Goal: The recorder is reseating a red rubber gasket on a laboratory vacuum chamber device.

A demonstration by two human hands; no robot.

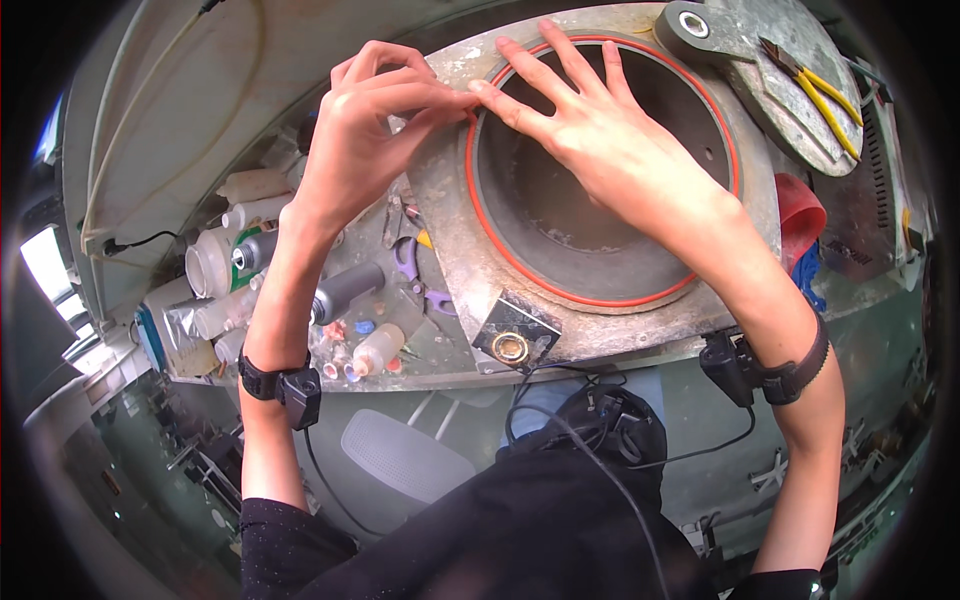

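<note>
An orange-red sealing ring (pixel 735 150) lies around the rim of a round, deep grey chamber (pixel 560 215) set in a worn metal plate (pixel 450 225). At the ring's upper left, my left hand (pixel 365 125) is closed in a pinch, its fingertips on the ring. My right hand (pixel 610 130) reaches across the chamber with fingers spread. Its index fingertip touches the rim beside the left fingertips, and the other fingers rest toward the far rim. The ring beneath my fingertips is partly hidden.
Yellow-handled pliers (pixel 825 105) lie on a round metal lid (pixel 790 75) at the back right. Several bottles (pixel 245 200), purple-handled scissors (pixel 408 258) and a grey spray can (pixel 348 290) crowd the left. A brass-coloured ring (pixel 510 347) sits near the front edge. A red bowl-like object (pixel 798 215) stands right.
</note>
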